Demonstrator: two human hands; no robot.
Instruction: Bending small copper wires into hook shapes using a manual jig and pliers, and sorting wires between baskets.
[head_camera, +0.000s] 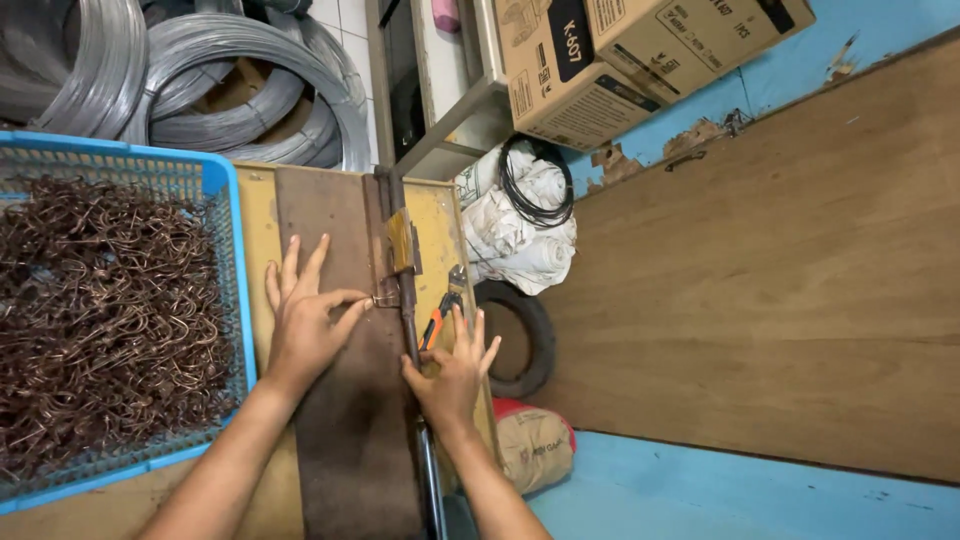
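Observation:
My left hand (303, 320) lies flat on a dark brown board (345, 420), its thumb and forefinger pinching a small bent copper wire piece (381, 299) against a metal jig. My right hand (452, 372) rests with spread fingers on the long metal lever bar (410, 330) of the jig, beside orange-handled pliers (433, 325). The jig sits on a worn yellow bench top (256, 230).
A blue plastic basket (222, 190) full of bent copper wire hooks stands at the left. Coils of grey wire (220, 80) lie behind it. Cardboard boxes (600, 60), a white sack with a black wire coil (535, 180), a tyre (535, 340) and a wooden panel (780, 270) are at the right.

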